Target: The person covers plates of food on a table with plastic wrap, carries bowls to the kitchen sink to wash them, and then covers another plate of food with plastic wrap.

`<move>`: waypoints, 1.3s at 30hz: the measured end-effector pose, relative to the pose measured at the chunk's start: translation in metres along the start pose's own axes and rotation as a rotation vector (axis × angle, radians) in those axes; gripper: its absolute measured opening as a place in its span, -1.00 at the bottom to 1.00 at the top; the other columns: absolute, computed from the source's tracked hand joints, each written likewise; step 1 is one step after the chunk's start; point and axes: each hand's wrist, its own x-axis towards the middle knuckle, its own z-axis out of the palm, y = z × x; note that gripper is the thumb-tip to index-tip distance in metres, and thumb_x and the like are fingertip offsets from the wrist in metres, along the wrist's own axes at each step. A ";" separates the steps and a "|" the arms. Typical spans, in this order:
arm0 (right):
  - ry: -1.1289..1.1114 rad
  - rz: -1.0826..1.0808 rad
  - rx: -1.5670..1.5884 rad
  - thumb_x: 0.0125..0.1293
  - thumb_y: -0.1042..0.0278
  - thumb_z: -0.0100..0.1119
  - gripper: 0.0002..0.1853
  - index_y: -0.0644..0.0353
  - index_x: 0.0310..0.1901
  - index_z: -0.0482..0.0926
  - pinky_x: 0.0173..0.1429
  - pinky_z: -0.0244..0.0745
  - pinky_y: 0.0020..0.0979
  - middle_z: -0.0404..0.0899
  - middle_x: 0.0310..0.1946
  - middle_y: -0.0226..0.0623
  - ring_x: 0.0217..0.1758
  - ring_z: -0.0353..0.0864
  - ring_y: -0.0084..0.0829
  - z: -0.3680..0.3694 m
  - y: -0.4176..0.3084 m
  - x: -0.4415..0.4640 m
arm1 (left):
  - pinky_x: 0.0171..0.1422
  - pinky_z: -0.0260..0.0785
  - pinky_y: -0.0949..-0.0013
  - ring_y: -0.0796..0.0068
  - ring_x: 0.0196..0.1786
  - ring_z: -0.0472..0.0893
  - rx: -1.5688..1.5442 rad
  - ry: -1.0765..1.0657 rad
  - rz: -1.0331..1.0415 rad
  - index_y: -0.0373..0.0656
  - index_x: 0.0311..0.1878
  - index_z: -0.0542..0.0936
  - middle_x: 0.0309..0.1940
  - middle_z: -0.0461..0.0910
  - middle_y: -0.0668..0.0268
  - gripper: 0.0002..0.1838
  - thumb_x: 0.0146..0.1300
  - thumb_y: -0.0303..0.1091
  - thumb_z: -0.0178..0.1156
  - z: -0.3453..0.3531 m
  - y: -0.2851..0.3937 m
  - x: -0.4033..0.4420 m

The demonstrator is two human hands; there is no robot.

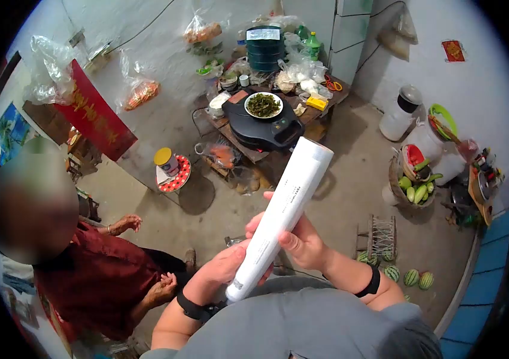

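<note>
Curling round the long white box [284,212] at centre frame, the fingers of the left hand [227,263] and right hand [306,244] hold its sides; should either grip slacken, its smooth-looking surface might slip, dropping it onto the floor [347,158] below.

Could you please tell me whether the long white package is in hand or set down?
In hand: the left hand and the right hand clasp the white package from opposite sides.
</note>
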 end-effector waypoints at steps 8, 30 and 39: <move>0.181 -0.045 -0.642 0.16 -0.04 0.18 -0.29 0.35 0.16 0.21 -0.03 0.42 -0.32 0.51 -0.12 -0.08 -0.08 0.53 -0.33 0.001 -0.010 -0.007 | 0.13 0.28 0.36 0.46 0.03 0.42 0.361 0.440 0.674 -0.28 0.24 0.21 -0.02 0.42 0.27 -0.46 0.20 -0.46 0.09 0.031 0.042 0.022; 0.053 0.021 -0.946 0.31 -0.07 -0.14 -0.32 0.39 0.23 0.07 -0.12 0.42 -0.12 0.45 -0.15 0.18 -0.13 0.51 0.11 0.015 -0.020 -0.025 | 0.22 0.20 0.35 0.47 0.09 0.41 0.156 0.416 0.619 -0.31 0.20 0.23 0.01 0.42 0.25 -0.46 0.15 -0.46 0.12 0.049 0.048 0.013; 0.082 -0.159 -1.620 0.01 0.09 0.25 -0.29 0.24 0.19 0.27 -0.25 0.39 -0.24 0.43 -0.33 -0.17 -0.35 0.47 -0.18 0.023 -0.045 -0.018 | 0.15 0.30 0.30 0.42 0.05 0.44 0.068 0.402 0.597 -0.25 0.13 0.29 -0.01 0.45 0.23 -0.51 0.13 -0.42 0.17 0.039 0.043 0.010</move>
